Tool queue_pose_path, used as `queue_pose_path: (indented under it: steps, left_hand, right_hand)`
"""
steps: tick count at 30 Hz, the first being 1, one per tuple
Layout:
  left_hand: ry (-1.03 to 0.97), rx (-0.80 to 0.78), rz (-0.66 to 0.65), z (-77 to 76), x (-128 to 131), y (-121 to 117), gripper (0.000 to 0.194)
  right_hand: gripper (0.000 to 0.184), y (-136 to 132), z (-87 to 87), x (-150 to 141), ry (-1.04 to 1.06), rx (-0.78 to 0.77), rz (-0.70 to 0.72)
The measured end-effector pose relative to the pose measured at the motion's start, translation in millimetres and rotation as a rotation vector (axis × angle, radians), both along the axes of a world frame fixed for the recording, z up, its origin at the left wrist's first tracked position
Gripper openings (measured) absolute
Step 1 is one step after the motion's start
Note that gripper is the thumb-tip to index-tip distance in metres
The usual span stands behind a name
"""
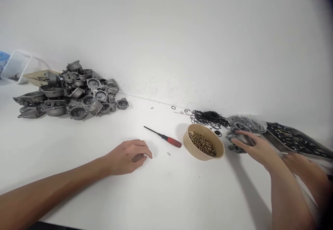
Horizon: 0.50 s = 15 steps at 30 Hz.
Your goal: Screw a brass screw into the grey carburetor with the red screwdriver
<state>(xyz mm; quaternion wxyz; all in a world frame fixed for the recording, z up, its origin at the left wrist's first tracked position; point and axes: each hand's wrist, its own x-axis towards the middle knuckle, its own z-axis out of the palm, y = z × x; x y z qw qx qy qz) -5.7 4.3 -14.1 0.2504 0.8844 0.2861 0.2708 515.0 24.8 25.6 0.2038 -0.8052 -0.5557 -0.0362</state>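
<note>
My left hand rests on the white table with fingers loosely curled, a small gap between thumb and forefinger, and nothing visible in it. Just beyond it lies a screwdriver with a red and black handle, its tip pointing to the far left. Off to the right, my right hand has its thumb and fingers on a grey cast-metal carburetor body, which is partly covered by the hand. Between the hands stands a tan bowl of brass-coloured screws. A tiny screw lies near the screwdriver.
Grey carburetor parts are heaped at the left, near a clear plastic tub. Black rubber rings lie along the wall. A clear bag and a tray of small dark parts stand right, near another person's hand.
</note>
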Motion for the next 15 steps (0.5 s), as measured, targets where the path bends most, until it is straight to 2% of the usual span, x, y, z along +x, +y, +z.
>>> queue_pose_path:
  steps: [4, 6, 7, 9, 11, 12, 13, 15]
  left_hand:
    - [-0.005, 0.017, -0.007, 0.1, -0.1, 0.6, 0.024]
    - [0.003, 0.013, -0.007, 0.8, -0.3, 1.0, 0.025]
    - [0.008, 0.009, -0.007, 1.3, -0.2, 0.8, 0.025]
    - [-0.004, -0.05, -0.004, 3.1, 1.3, -1.2, 0.024]
    - [-0.099, -0.275, -0.005, 5.5, 4.9, -6.1, 0.021]
    - [-0.199, -0.471, -0.016, 6.8, 7.5, -9.7, 0.018]
    - [-0.336, -0.707, -0.046, 7.9, 10.4, -13.6, 0.016]
    - [-0.626, -1.165, -0.165, 9.5, 16.2, -21.6, 0.025]
  right_hand:
    - [0.056, -3.2, 13.5, -6.7, 0.018, -0.01, -0.065]
    - [0.048, -7.8, 23.3, -22.3, -0.03, 0.121, -0.096]
    - [0.041, -11.2, 27.7, -35.9, -0.064, 0.288, -0.079]
    - [0.032, -20.3, 32.6, -75.4, -0.085, 0.464, -0.026]
    - [0.02, -31.8, 29.8, -126.7, -0.125, 0.67, 0.257]
    - [0.014, -37.9, 25.2, -153.3, -0.132, 0.707, 0.437]
    - [0.013, -43.7, 18.7, -178.3, -0.134, 0.687, 0.604]
    - [0.015, -53.0, 1.4, -218.0, -0.08, 0.539, 0.849]
